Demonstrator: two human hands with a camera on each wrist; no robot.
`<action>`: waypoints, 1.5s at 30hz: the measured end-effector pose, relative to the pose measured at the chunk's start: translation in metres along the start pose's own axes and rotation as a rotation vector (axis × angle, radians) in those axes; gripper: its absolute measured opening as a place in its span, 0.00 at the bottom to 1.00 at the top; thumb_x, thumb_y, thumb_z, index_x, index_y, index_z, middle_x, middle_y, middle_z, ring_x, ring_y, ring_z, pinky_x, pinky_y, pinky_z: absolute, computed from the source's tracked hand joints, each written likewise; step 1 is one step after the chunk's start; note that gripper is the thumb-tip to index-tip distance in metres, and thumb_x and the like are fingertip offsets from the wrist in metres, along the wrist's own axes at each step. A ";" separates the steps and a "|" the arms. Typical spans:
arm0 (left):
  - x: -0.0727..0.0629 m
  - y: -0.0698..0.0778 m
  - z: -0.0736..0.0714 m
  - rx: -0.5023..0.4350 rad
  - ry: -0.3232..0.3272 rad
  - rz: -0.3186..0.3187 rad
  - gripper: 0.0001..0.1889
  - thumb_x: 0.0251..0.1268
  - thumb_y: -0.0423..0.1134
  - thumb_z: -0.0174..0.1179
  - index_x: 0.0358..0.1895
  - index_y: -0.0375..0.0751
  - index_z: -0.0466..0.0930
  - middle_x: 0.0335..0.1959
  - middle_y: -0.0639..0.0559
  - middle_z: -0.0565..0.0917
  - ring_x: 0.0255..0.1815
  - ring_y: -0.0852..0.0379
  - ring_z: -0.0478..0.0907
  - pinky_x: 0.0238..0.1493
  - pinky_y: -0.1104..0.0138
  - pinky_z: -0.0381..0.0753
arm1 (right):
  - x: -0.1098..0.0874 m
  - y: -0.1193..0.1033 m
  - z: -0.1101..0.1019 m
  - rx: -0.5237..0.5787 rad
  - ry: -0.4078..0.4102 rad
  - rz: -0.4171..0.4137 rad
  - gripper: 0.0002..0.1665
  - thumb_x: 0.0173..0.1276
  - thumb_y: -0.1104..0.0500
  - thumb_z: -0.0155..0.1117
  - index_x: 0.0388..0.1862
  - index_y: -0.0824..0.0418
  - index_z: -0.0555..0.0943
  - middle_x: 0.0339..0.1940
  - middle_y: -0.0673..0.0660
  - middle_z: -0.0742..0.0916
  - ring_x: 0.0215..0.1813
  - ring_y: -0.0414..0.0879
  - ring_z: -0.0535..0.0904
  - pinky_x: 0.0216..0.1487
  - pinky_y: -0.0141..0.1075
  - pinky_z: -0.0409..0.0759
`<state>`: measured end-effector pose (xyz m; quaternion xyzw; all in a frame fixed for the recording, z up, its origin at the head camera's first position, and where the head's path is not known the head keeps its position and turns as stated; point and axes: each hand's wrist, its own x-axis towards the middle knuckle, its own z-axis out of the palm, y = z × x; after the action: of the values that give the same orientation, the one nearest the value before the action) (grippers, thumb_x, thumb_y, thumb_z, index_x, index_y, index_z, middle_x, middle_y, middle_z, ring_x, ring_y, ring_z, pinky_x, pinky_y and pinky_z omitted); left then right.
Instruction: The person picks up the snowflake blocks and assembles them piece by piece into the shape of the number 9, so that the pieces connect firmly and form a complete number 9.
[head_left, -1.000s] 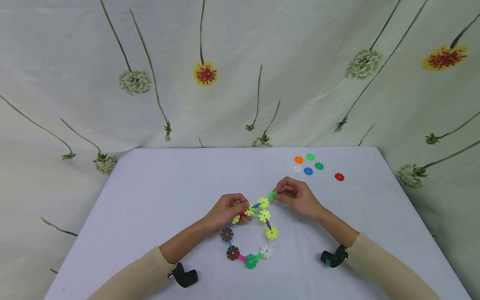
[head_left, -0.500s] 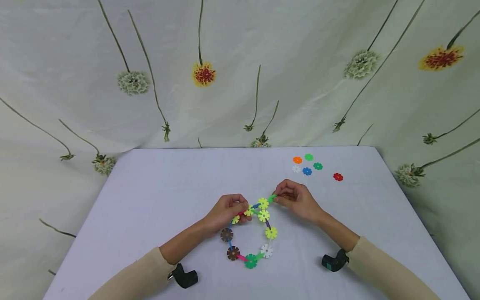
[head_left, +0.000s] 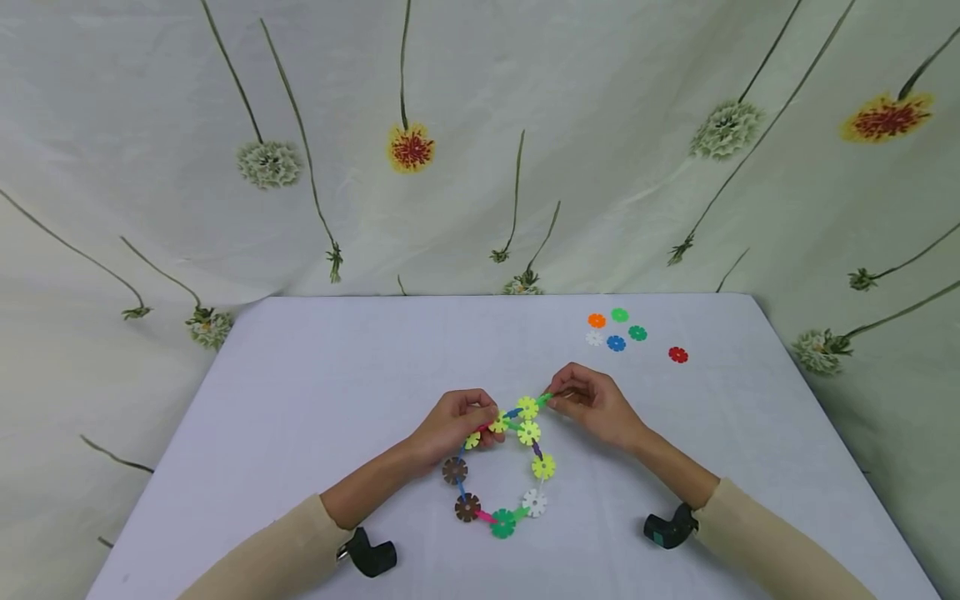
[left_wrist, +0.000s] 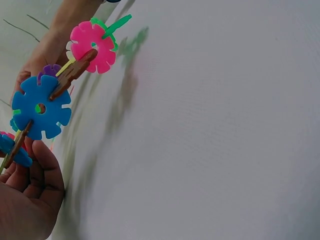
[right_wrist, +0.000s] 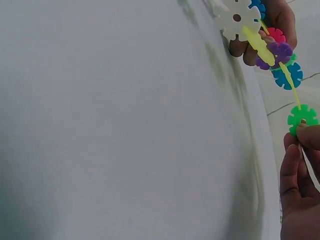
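Notched plastic discs in many colours, slotted together, form a ring. In the head view its near side shows a green disc (head_left: 503, 523), a white disc (head_left: 535, 502) and brown discs (head_left: 454, 470). My left hand (head_left: 459, 423) pinches the ring's far side, beside a yellow disc (head_left: 498, 422). A blue disc (left_wrist: 32, 102) and a pink disc (left_wrist: 100, 50) stand above that hand in the left wrist view. My right hand (head_left: 594, 403) pinches the light green disc (right_wrist: 301, 118) at the ring's far right corner, with a thin brown edge between the fingers.
Loose discs lie flat at the back right of the white table (head_left: 337, 350): orange (head_left: 596, 320), light green (head_left: 619, 315), dark green (head_left: 637, 333), white (head_left: 595, 337), blue (head_left: 617, 343) and red (head_left: 678, 355). A flower-print cloth (head_left: 465, 208) hangs behind the table.
My right hand has come slightly nearer, and the light green disc in its fingers has dipped and turned more edge-on. My left hand and the ring have stayed almost still.
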<state>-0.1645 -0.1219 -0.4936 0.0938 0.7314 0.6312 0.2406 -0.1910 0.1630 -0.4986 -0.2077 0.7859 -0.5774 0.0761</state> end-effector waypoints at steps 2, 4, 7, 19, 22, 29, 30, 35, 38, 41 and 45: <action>0.000 0.001 0.000 0.001 -0.001 -0.005 0.12 0.83 0.39 0.57 0.50 0.30 0.79 0.33 0.49 0.93 0.34 0.62 0.88 0.43 0.74 0.87 | -0.001 -0.001 0.001 -0.013 0.006 0.004 0.08 0.73 0.67 0.71 0.48 0.60 0.83 0.46 0.60 0.92 0.47 0.43 0.89 0.52 0.29 0.87; 0.001 0.001 0.001 0.008 0.003 -0.007 0.12 0.83 0.39 0.58 0.50 0.30 0.79 0.33 0.48 0.93 0.34 0.62 0.88 0.43 0.74 0.86 | -0.002 -0.002 0.001 -0.027 0.015 0.002 0.08 0.73 0.67 0.71 0.47 0.59 0.84 0.46 0.59 0.92 0.46 0.43 0.89 0.52 0.29 0.87; 0.002 0.002 0.001 0.016 0.013 -0.003 0.12 0.82 0.39 0.58 0.50 0.30 0.79 0.32 0.47 0.93 0.34 0.62 0.88 0.43 0.74 0.86 | -0.004 -0.001 0.003 -0.036 0.029 -0.019 0.08 0.72 0.67 0.72 0.47 0.58 0.85 0.45 0.59 0.92 0.45 0.42 0.89 0.53 0.29 0.87; 0.006 0.004 0.008 0.032 0.030 -0.031 0.10 0.82 0.36 0.58 0.49 0.31 0.80 0.28 0.51 0.90 0.31 0.61 0.85 0.37 0.74 0.80 | -0.007 0.008 0.007 0.025 0.070 -0.048 0.09 0.71 0.69 0.73 0.46 0.60 0.85 0.44 0.61 0.93 0.44 0.41 0.88 0.51 0.29 0.87; 0.006 0.004 0.013 0.015 0.015 -0.042 0.09 0.82 0.37 0.58 0.49 0.31 0.80 0.28 0.53 0.90 0.31 0.63 0.86 0.37 0.74 0.81 | -0.005 0.006 0.006 0.018 0.067 -0.046 0.09 0.72 0.68 0.73 0.47 0.59 0.85 0.44 0.60 0.93 0.45 0.43 0.89 0.52 0.28 0.87; 0.009 0.007 0.012 -0.006 -0.016 -0.026 0.08 0.82 0.37 0.56 0.47 0.35 0.79 0.29 0.53 0.89 0.33 0.61 0.87 0.41 0.71 0.84 | 0.005 0.004 -0.007 0.032 -0.018 -0.077 0.09 0.72 0.70 0.71 0.48 0.61 0.84 0.46 0.62 0.92 0.46 0.53 0.90 0.48 0.31 0.89; 0.010 0.008 0.012 0.021 -0.023 -0.015 0.08 0.82 0.38 0.57 0.46 0.36 0.79 0.28 0.54 0.88 0.33 0.61 0.85 0.42 0.71 0.83 | 0.007 0.004 -0.009 0.040 -0.036 -0.079 0.09 0.72 0.70 0.71 0.48 0.62 0.84 0.47 0.63 0.91 0.46 0.54 0.90 0.47 0.31 0.89; 0.012 0.014 0.009 0.191 -0.008 0.057 0.10 0.82 0.42 0.59 0.45 0.39 0.84 0.31 0.56 0.80 0.34 0.60 0.75 0.39 0.70 0.76 | 0.012 0.004 -0.012 0.055 -0.087 -0.083 0.08 0.73 0.69 0.70 0.48 0.63 0.84 0.48 0.65 0.91 0.45 0.53 0.90 0.48 0.32 0.90; 0.016 0.015 0.009 0.212 0.022 0.067 0.10 0.81 0.44 0.60 0.47 0.40 0.85 0.36 0.53 0.82 0.35 0.59 0.74 0.39 0.70 0.75 | 0.015 0.004 -0.010 0.056 -0.106 -0.081 0.07 0.74 0.69 0.70 0.49 0.63 0.84 0.47 0.64 0.90 0.45 0.49 0.89 0.49 0.33 0.89; 0.020 0.017 0.011 0.193 0.036 0.074 0.10 0.79 0.44 0.63 0.49 0.40 0.84 0.41 0.50 0.84 0.36 0.59 0.75 0.40 0.70 0.76 | 0.017 0.004 -0.009 0.054 -0.114 -0.081 0.07 0.74 0.69 0.69 0.49 0.62 0.85 0.46 0.63 0.90 0.43 0.46 0.89 0.49 0.32 0.89; 0.025 0.018 0.013 0.177 0.048 0.072 0.10 0.77 0.43 0.64 0.48 0.38 0.85 0.42 0.49 0.85 0.37 0.59 0.76 0.42 0.70 0.77 | 0.018 0.003 -0.006 0.052 -0.113 -0.088 0.07 0.74 0.69 0.69 0.48 0.63 0.85 0.46 0.64 0.89 0.44 0.43 0.88 0.50 0.31 0.89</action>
<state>-0.1834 -0.0962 -0.4833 0.1256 0.7860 0.5744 0.1912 -0.2097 0.1614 -0.4977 -0.2723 0.7551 -0.5879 0.1001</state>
